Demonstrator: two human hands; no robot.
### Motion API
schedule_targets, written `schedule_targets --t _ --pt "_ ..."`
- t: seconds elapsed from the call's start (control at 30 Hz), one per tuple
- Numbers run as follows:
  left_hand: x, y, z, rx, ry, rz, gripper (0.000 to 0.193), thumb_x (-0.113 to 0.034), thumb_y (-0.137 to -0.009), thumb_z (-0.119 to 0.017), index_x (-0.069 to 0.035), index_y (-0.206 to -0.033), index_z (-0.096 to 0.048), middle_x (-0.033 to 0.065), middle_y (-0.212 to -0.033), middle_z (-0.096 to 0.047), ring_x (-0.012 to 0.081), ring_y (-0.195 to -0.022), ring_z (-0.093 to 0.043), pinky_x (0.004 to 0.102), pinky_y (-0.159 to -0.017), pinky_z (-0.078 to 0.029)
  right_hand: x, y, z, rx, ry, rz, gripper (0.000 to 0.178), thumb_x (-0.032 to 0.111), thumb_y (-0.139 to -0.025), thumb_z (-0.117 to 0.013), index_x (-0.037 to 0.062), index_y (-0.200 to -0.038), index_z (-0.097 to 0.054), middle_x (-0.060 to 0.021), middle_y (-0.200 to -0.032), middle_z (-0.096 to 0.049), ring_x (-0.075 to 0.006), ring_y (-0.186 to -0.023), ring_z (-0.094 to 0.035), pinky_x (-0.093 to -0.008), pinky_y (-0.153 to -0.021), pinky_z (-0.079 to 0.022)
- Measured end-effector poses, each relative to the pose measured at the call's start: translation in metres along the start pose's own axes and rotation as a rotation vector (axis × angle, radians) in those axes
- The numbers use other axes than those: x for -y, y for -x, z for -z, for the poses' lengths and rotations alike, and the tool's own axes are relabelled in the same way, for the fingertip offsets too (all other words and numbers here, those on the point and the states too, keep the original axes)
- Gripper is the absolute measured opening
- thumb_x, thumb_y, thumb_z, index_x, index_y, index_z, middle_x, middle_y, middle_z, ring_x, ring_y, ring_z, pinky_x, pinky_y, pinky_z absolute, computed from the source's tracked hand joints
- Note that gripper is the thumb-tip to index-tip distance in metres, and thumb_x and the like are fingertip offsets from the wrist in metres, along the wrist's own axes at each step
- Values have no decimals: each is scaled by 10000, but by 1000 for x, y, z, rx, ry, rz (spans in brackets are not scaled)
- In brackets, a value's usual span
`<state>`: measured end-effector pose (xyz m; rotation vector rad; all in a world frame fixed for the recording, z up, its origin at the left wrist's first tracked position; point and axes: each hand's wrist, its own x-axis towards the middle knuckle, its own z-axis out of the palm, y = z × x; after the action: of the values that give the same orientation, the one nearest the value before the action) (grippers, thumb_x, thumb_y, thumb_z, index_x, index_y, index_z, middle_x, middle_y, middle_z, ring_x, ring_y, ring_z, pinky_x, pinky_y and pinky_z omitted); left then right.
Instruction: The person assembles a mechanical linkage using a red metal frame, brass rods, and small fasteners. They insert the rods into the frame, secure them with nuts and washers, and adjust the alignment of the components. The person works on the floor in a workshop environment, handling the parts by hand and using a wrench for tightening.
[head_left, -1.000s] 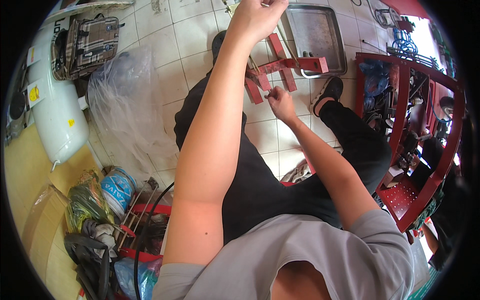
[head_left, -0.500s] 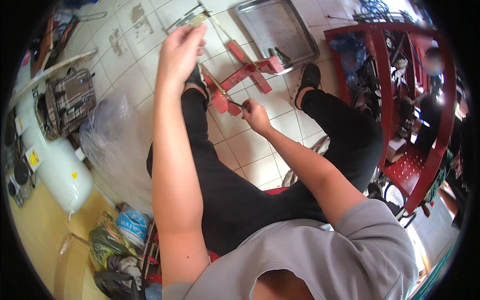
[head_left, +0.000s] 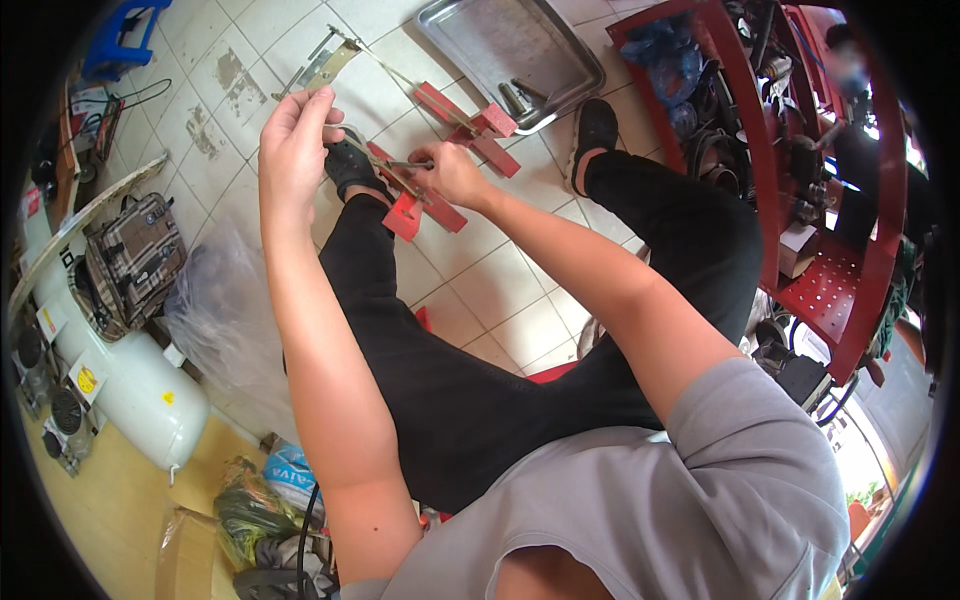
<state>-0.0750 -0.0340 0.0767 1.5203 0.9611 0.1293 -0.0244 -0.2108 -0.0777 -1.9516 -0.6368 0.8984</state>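
Observation:
A long metal frame of thin brass-coloured rods, with a flat bracket plate [head_left: 328,66] at its far end, lies across a red metal stand [head_left: 440,208] on the floor. My left hand [head_left: 292,145] is at the frame's left side, fingers bent together around a thin rod of it, partly hidden by the hand. My right hand [head_left: 455,174] is closed over the stand's near part, gripping a slim dark tool [head_left: 407,164] whose tip points left to the frame's rod. Most of its handle is hidden in the fist, so its kind cannot be told.
A shallow metal tray [head_left: 590,80] with dark cylindrical pieces [head_left: 512,97] lies beyond the stand. A red shelf rack [head_left: 765,150] full of parts stands right. Left are a checked bag [head_left: 135,258], clear plastic sheeting [head_left: 225,300] and a white tank [head_left: 150,400]. My shoes flank the stand.
My right hand has moved up and left along the stand, with the tool nearer the rod. My left hand has come down and left, away from the bracket plate. The view has shifted.

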Motion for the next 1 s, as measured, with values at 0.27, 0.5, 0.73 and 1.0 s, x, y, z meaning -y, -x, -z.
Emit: schedule_targets --t 0.27,0.5,0.73,1.0 --pt "-1 3 1 13 25 -15 267 -313 -889 -587 -65 -984 -607 -13 -806 -598 68 -713 -544 208 -636 -379 23 -1 9 -150 -12 -106 263 170 -764 -622 -60 -886 -659 -238 -753 -644 -314 -715 -658 -379 -706 -505" --pt "-5 6 -2 18 62 -26 314 -317 -876 -605 -12 -950 -606 25 -801 -586 102 -711 -522 240 -672 -422 12 -14 5 -182 218 -12 351 295 -876 -548 -40 -786 -602 -212 -742 -626 -398 -732 -608 -444 -722 -484" --pt "0 3 0 25 19 -17 288 -335 -882 -596 -65 -980 -614 -12 -807 -594 67 -715 -543 203 -631 -372 12 -60 -8 207 437 -236 363 344 -890 -515 14 -929 -661 -221 -956 -655 -350 -908 -640 -428 -800 -500" --pt "2 5 6 14 12 26 282 -329 -902 -572 -59 -973 -605 -12 -794 -588 65 -705 -531 207 -631 -374 26 -85 -33 277 578 -309 320 241 -852 -538 6 -1032 -661 -205 -1050 -651 -327 -992 -637 -393 -836 -510"
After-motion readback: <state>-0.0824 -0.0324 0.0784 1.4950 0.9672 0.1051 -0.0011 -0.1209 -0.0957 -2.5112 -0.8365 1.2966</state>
